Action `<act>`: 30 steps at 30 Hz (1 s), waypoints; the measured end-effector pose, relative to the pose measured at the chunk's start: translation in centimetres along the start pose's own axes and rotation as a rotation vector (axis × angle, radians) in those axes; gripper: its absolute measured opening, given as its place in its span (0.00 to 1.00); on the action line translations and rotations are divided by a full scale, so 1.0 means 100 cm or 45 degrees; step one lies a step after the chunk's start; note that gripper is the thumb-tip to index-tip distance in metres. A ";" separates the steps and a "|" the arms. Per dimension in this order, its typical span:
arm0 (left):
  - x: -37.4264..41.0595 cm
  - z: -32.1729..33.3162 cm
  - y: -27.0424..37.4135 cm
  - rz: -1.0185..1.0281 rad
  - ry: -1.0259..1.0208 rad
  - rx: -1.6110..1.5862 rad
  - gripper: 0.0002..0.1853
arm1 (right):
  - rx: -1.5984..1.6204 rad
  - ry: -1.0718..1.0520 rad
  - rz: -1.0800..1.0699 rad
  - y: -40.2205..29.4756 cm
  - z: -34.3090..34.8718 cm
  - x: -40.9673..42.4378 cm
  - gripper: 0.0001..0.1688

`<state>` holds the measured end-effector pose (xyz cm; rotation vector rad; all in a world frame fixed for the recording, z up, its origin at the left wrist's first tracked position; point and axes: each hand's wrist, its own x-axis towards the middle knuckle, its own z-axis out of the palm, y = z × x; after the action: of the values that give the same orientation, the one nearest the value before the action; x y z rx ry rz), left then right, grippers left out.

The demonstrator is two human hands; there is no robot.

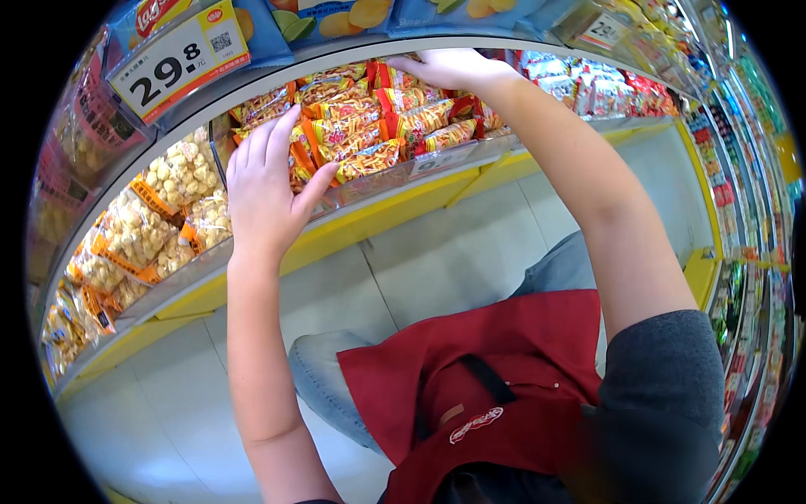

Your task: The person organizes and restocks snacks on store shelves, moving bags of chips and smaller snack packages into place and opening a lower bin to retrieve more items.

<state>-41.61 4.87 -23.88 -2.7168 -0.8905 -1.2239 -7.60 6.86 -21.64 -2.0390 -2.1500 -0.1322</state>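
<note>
My left hand (pixel 267 173) lies palm down at the left end of a row of snack packets (pixel 356 126) in red, orange and yellow wrappers. Its thumb is spread from the fingers, and no item shows in its grasp. My right hand (pixel 456 68) reaches to the back of the same packets, under the upper shelf's edge. Its fingers are partly hidden, so I cannot tell whether they grip a packet. Through the clear wrappers, stick-shaped snacks show. A clear lip with a price tag (pixel 441 160) fronts the row.
Clear bags of popcorn-like snacks (pixel 135 230) fill the bin at left. White and red packets (pixel 579 82) lie at right. Above, a shelf edge (pixel 352 49) holds blue Lay's chip bags (pixel 340 16) and a large price card (pixel 179 60). Yellow trim (pixel 378 205) runs below the bins.
</note>
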 end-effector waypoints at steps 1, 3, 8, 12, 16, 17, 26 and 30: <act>0.004 0.003 0.006 -0.009 -0.006 -0.048 0.35 | -0.013 0.017 -0.048 0.004 0.004 -0.001 0.31; 0.021 0.012 0.028 0.057 0.006 -0.069 0.36 | 0.030 0.044 -0.196 0.004 0.003 -0.003 0.30; 0.054 0.094 0.076 -0.211 0.020 -0.236 0.49 | 0.139 0.022 -0.349 0.001 -0.001 -0.013 0.26; 0.069 0.129 0.072 -0.357 -0.170 -0.230 0.49 | 0.065 0.246 -0.563 0.027 0.010 -0.028 0.21; 0.067 0.113 0.079 -0.521 -0.381 -0.176 0.47 | 0.252 0.110 -0.160 -0.003 -0.031 -0.026 0.19; 0.062 0.118 0.077 -0.465 -0.311 -0.105 0.47 | 0.291 0.138 -0.126 -0.012 -0.039 -0.020 0.20; 0.065 0.130 0.070 -0.435 -0.330 -0.309 0.52 | 0.245 -0.047 -0.418 -0.018 -0.021 0.043 0.21; 0.067 0.138 0.066 -0.424 -0.197 -0.475 0.50 | 0.269 -0.110 -0.416 -0.014 -0.016 0.048 0.22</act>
<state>-25.36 6.11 -27.39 -3.0797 -1.2955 -1.3691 -9.08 11.22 -19.08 -1.5978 -2.4184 0.1389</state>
